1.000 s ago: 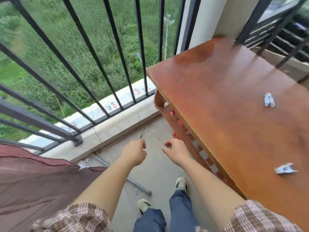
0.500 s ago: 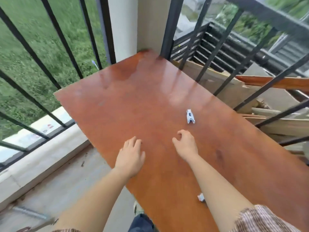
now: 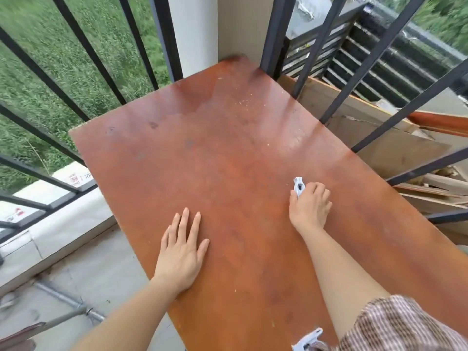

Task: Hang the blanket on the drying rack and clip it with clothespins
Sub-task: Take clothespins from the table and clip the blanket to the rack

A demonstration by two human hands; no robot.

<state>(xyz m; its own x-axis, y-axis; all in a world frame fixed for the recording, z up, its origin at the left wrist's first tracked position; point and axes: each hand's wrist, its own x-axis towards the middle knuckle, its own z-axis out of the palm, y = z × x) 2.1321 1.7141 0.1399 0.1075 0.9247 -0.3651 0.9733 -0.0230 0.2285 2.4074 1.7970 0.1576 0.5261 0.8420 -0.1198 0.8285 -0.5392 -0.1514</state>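
A white clothespin (image 3: 298, 185) lies on the reddish-brown wooden table (image 3: 228, 153). My right hand (image 3: 310, 207) is curled over its near end, thumb and fingers pinching it. My left hand (image 3: 182, 252) rests flat on the table with fingers spread, holding nothing. A second white clothespin (image 3: 307, 341) lies at the table's near edge beside my right sleeve. A corner of the dark red blanket (image 3: 15, 338) shows at the bottom left, with a grey metal rack tube (image 3: 67, 301) on the floor near it.
Black balcony railing bars (image 3: 83, 49) run along the left and behind the table. A white pillar (image 3: 192, 31) stands at the far corner. Wooden boards and planks (image 3: 395, 148) are piled beyond the bars on the right. Concrete floor lies to the left.
My view swung from the floor and blanket up to the table. My right hand reached forward and closed on the far clothespin. My left hand settled flat on the table.
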